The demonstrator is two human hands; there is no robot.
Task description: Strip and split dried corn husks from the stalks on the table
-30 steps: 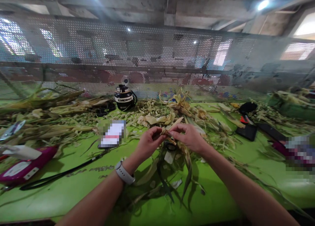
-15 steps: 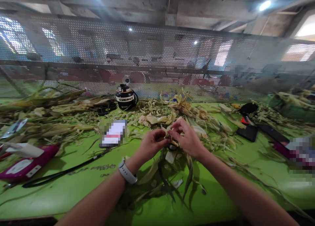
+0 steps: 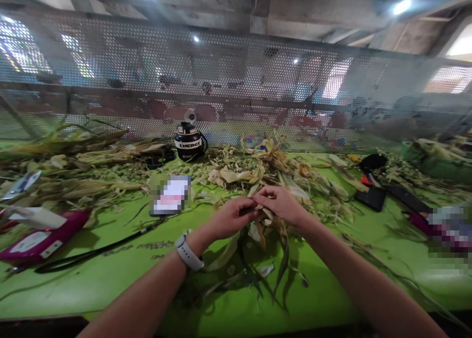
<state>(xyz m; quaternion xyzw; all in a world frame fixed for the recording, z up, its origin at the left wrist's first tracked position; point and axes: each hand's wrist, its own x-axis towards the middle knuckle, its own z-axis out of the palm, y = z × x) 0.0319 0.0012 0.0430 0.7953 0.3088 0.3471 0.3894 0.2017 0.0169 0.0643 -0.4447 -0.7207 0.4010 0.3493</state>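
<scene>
My left hand [image 3: 234, 216], with a white watch band [image 3: 189, 252] on its wrist, is closed in a pinch over the middle of the green table [image 3: 140, 289]. Its fingertips meet those of my right hand [image 3: 279, 206], which is bent and pinching too. Between and under the fingers is dry corn husk [image 3: 260, 234], mostly covered by the hands. Long green husk strips [image 3: 283, 254] hang down in front onto the table, with small pale scraps around them. Just behind the hands lies a heap of dried husks [image 3: 239, 175].
A black jug marked ENERGY [image 3: 189, 142] stands at the back before a perforated metal screen [image 3: 228, 72]. Left are a phone [image 3: 172, 194], a black strap [image 3: 99, 249], a magenta device [image 3: 40, 242] and husk piles [image 3: 110, 156]. Right lie a black tablet-like object [image 3: 371, 198] and a green bag [image 3: 442, 163].
Both hands have moved slightly down and nearer to me, and the fingertips have come together. The husk between them is now more hidden.
</scene>
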